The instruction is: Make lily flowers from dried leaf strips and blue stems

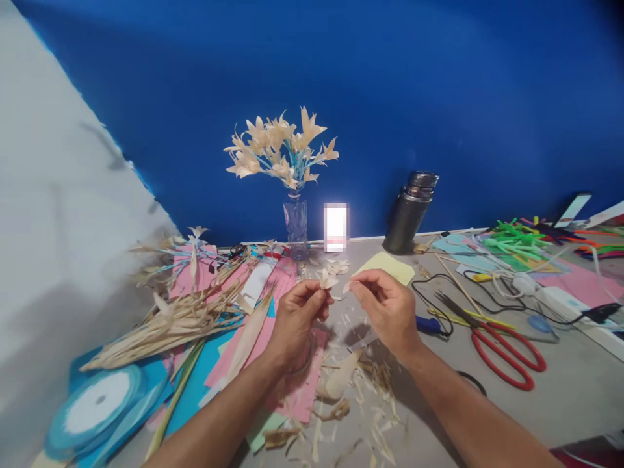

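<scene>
My left hand (296,316) is raised over the table, its fingers pinched round a small cream flower made of husk petals (325,279). Close beside it, my right hand (385,307) has thumb and forefinger pinched on a small pale petal piece (347,286) next to that flower. Under both hands lie husk scraps (351,383) on pink paper (302,390).
A clear bottle (296,224) with cream husk flowers (280,149) stands at the blue wall, a dark flask (412,211) to its right. Red-handled scissors (507,348), cables and coloured papers lie right. Dried husk leaves (170,322) and a blue ribbon roll (97,406) lie left.
</scene>
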